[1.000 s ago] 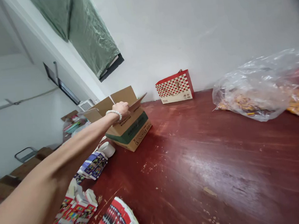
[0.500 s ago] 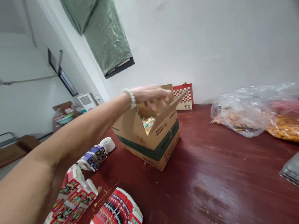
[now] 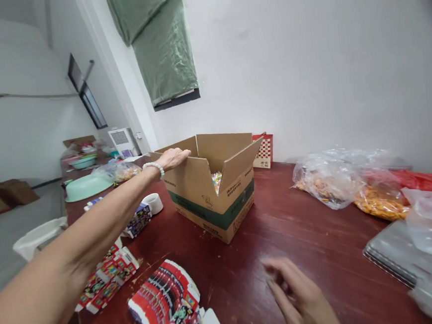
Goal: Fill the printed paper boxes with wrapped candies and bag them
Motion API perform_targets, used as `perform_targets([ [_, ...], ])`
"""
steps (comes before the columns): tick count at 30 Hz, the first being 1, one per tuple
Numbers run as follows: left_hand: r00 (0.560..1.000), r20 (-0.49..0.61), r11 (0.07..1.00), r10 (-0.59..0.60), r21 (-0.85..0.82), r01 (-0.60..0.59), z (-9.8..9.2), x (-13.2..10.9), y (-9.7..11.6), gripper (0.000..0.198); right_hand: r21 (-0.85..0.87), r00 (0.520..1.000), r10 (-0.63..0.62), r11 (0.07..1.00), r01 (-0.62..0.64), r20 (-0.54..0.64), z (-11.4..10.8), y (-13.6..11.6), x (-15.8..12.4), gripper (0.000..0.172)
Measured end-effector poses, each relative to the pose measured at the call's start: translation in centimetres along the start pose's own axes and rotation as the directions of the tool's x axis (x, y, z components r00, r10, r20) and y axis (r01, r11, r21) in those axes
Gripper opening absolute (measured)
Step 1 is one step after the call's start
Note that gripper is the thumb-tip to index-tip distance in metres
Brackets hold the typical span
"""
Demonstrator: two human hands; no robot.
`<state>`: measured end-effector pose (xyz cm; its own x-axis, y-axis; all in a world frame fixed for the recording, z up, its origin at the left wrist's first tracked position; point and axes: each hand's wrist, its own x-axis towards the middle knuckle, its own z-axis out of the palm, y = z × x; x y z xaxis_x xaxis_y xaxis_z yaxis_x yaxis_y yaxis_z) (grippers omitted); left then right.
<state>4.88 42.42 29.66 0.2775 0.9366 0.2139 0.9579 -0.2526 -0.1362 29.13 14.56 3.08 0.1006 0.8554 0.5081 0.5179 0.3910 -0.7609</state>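
An open brown cardboard box with a green band stands on the red-brown wooden table, its flaps up. Colourful small wrapped items show inside, mostly hidden by the near flap. My left hand lies over the top edge of the box's left flap, though any grip is hard to judge. My right hand is blurred above the bare wood at the bottom, in front of the box, with fingers loosely bent and nothing visible in them. Flattened red printed cartons lie near my left forearm.
A white tape roll and blue printed cartons lie left of the box. Plastic bags of yellow food and a grey tray sit right. A checked paper bag stands behind the box; a mint basin lies far left.
The view has turned and levelled out. My left hand has moved from the box's front flap to the left flap, and my right hand has come into view at the bottom.
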Motion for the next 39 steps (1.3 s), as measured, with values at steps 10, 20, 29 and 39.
perform_targets([
  [10,0.995,-0.016,0.971,0.102,0.219,-0.096,0.7,-0.5,-1.4,0.035,-0.554,0.926,-0.377,0.77,0.317,0.005,9.8,-4.6,17.4,0.058],
  [20,0.991,-0.057,0.973,0.119,0.206,-0.105,1.9,-0.5,-2.6,0.032,-0.609,0.961,-0.256,0.747,0.267,0.108,7.6,-8.1,19.1,0.075],
  [29,0.978,-0.093,0.973,0.188,0.154,-0.173,2.7,-4.6,-4.5,0.027,-0.647,0.96,-0.132,0.716,0.264,0.247,7.0,-9.5,18.5,0.052],
  [39,0.956,-0.154,0.969,0.248,0.046,-0.244,3.5,-4.5,-4.8,0.028,-0.323,0.782,-0.601,0.782,0.533,-0.163,4.4,-7.3,19.3,0.042],
])
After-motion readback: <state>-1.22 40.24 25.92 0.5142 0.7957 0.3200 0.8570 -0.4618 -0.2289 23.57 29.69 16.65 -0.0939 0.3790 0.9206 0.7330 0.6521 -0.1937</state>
